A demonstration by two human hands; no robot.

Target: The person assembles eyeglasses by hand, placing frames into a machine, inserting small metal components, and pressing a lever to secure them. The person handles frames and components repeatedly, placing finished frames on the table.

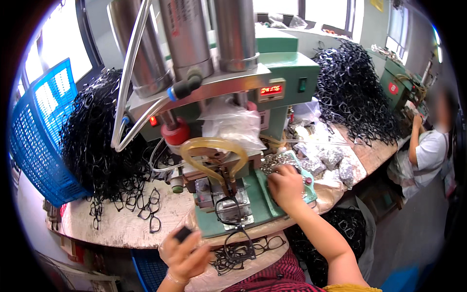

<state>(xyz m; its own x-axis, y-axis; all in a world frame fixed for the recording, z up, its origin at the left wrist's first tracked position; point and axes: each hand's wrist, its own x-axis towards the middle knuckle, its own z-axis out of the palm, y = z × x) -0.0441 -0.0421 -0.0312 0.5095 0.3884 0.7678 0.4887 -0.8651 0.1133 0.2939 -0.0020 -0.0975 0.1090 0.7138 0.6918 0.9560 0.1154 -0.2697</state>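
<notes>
Two hands work at a small green press point(228, 194) on a worn table point(116, 224). The left hand point(187, 255), low in the view near the person's lap, is closed around a small dark piece point(183, 234) whose kind cannot be made out. The right hand point(286, 186) reaches forward, fingers curled down into a heap of small metal parts point(272, 161) on the green tray point(311, 192) just right of the press; whether it has pinched a part cannot be told. One black spectacle frame point(232, 214) lies on the press's fixture block, under the pressing head, with a second frame point(239, 239) hanging at the front edge. A loose batch of frames point(243, 252) rests on plastic sheeting in the lap. Large piles of black frames stand to the left point(97, 141) beside a blue basket point(41, 141) and to the right point(352, 92); a few single frames point(148, 207) lie on the table between. Judged from these piles, the work is mid-run: a frame is seated, and many remain unhandled. Another person point(428, 146) sits at a far machine.
</notes>
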